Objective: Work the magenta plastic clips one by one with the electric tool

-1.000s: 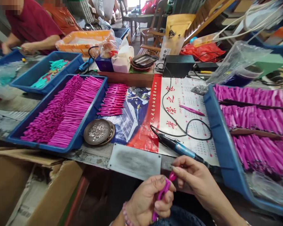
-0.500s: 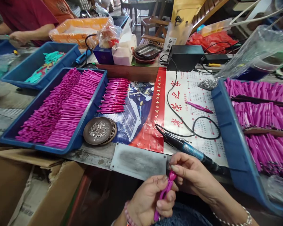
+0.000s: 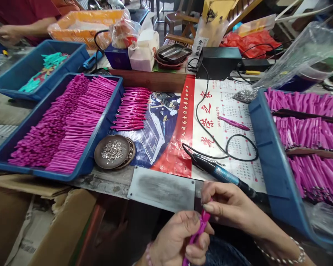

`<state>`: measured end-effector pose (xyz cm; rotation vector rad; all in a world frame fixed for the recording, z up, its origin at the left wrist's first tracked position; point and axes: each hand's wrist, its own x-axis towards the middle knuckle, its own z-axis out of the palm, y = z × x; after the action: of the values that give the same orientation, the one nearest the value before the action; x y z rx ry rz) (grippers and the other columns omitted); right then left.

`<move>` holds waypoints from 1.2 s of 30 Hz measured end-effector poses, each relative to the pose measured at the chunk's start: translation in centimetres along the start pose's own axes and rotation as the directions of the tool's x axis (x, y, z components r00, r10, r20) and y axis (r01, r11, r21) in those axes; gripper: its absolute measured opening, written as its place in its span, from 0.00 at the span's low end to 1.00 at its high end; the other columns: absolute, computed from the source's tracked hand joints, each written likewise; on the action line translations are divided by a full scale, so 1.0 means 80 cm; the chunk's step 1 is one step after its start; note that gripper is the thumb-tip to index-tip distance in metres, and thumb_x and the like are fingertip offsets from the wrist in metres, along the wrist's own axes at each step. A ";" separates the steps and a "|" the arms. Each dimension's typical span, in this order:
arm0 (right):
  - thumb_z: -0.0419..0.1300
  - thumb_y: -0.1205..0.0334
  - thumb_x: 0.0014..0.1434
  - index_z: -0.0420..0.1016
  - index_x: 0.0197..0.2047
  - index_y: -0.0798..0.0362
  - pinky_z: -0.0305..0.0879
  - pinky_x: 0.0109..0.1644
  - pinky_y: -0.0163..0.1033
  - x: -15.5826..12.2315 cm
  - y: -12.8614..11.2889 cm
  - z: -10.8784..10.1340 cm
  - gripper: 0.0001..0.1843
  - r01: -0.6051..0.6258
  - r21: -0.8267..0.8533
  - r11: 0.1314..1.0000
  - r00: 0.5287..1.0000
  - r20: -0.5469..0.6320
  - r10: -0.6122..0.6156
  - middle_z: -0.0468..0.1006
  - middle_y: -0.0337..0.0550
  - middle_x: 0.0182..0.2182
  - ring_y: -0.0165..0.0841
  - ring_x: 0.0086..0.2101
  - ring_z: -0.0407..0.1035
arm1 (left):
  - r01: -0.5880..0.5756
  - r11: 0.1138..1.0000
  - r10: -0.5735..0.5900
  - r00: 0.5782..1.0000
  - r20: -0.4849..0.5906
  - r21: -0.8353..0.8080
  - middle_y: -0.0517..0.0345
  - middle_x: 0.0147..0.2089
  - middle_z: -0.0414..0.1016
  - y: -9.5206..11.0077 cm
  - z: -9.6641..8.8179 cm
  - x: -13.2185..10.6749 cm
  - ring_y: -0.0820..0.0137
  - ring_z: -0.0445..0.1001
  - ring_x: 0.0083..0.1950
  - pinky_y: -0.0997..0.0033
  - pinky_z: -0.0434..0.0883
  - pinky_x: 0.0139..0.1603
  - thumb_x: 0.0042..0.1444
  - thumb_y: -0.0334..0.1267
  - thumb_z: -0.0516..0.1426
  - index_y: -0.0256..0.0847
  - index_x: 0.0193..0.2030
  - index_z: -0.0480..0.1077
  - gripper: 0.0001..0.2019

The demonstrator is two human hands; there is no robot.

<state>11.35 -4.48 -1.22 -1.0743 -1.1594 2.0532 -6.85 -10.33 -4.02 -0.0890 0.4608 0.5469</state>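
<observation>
Left hand point(image 3: 180, 232) curled snugly round a slim magenta plastic piece point(image 3: 199, 231), low at five o'clock in view. Right hand point(image 3: 224, 201) pinching a glossy deep-pink rounded piece point(image 3: 205, 215) — touching its upper end. From my hands: black-and-blue pen-shaped tool point(image 3: 224, 175) at one o'clock, blue plastic tray point(image 3: 274, 162) at two.

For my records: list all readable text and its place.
"光荣之家": poster
"2026": poster
"人成为全社会尊崇的职业": poster's red band
"金骏眉": white label
Too small or blurred: other poster and label print; orange tray and cardboard box print.
</observation>
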 end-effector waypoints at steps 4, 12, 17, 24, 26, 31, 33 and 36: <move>0.66 0.59 0.58 0.73 0.31 0.53 0.56 0.26 0.32 0.000 -0.002 -0.004 0.09 0.007 0.002 1.000 1.000 -0.012 -0.007 0.67 0.35 0.26 0.25 0.24 0.59 | -0.003 1.000 0.003 1.000 -0.006 -0.023 0.62 0.23 0.64 -0.001 0.002 0.000 0.86 0.49 0.15 0.79 0.43 0.18 0.58 0.42 0.61 0.32 0.36 0.74 0.11; 0.68 0.62 0.56 0.74 0.30 0.53 0.56 0.25 0.30 0.001 0.009 -0.007 0.08 0.006 0.148 0.989 0.999 -0.047 0.001 0.69 0.34 0.24 0.22 0.21 0.59 | -0.013 1.000 0.013 0.999 -0.047 0.009 0.61 0.24 0.66 0.002 0.003 -0.001 0.85 0.51 0.16 0.78 0.44 0.19 0.58 0.42 0.61 0.32 0.36 0.74 0.12; 0.69 0.62 0.56 0.74 0.30 0.55 0.58 0.25 0.29 -0.002 0.008 -0.007 0.09 -0.048 0.104 0.993 0.998 -0.038 0.052 0.70 0.35 0.25 0.22 0.22 0.60 | 0.026 0.999 -0.028 0.999 -0.044 -0.038 0.61 0.24 0.65 -0.001 0.001 0.000 0.85 0.50 0.16 0.78 0.42 0.19 0.56 0.40 0.63 0.31 0.36 0.74 0.11; 0.68 0.64 0.56 0.74 0.31 0.55 0.58 0.25 0.28 -0.001 0.018 -0.011 0.07 0.009 0.137 0.991 0.998 -0.057 -0.001 0.70 0.35 0.25 0.22 0.22 0.61 | 0.020 0.998 -0.019 1.000 0.009 -0.058 0.61 0.24 0.65 -0.001 0.003 0.000 0.85 0.51 0.16 0.79 0.44 0.19 0.57 0.41 0.62 0.31 0.36 0.74 0.11; 0.69 0.63 0.56 0.74 0.30 0.55 0.57 0.24 0.28 0.000 0.023 -0.012 0.08 0.008 0.153 0.988 0.998 -0.057 0.001 0.70 0.34 0.25 0.21 0.21 0.61 | 0.020 0.999 -0.020 1.000 0.003 -0.048 0.61 0.24 0.65 0.000 0.003 0.000 0.85 0.51 0.16 0.79 0.44 0.19 0.57 0.41 0.62 0.31 0.37 0.74 0.12; 0.68 0.61 0.56 0.73 0.31 0.54 0.58 0.24 0.28 0.002 0.029 -0.012 0.09 0.004 0.187 0.982 0.998 -0.060 0.008 0.69 0.33 0.24 0.20 0.20 0.60 | 0.029 0.998 -0.030 0.999 -0.023 -0.059 0.61 0.24 0.65 0.001 0.004 0.000 0.85 0.51 0.16 0.79 0.43 0.19 0.55 0.41 0.64 0.31 0.36 0.74 0.12; 0.68 0.61 0.56 0.73 0.31 0.54 0.58 0.24 0.29 0.001 0.027 -0.011 0.09 -0.011 0.178 0.984 0.999 -0.038 0.019 0.69 0.34 0.24 0.21 0.20 0.60 | 0.042 0.997 -0.043 0.999 -0.020 -0.063 0.61 0.24 0.65 0.000 0.004 0.000 0.85 0.51 0.16 0.79 0.43 0.19 0.55 0.41 0.64 0.31 0.36 0.74 0.12; 0.68 0.62 0.57 0.73 0.31 0.55 0.56 0.24 0.28 -0.001 0.019 -0.006 0.09 -0.032 0.145 0.989 0.999 -0.006 0.033 0.69 0.35 0.25 0.21 0.21 0.60 | 0.054 0.997 -0.056 0.998 -0.030 -0.062 0.61 0.23 0.65 -0.003 0.002 -0.002 0.85 0.51 0.16 0.78 0.43 0.19 0.56 0.40 0.63 0.30 0.35 0.74 0.11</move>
<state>11.72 -5.07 -2.63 -1.0366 -0.9772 2.1201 -6.79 -10.59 -3.78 -0.1693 0.4713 0.5060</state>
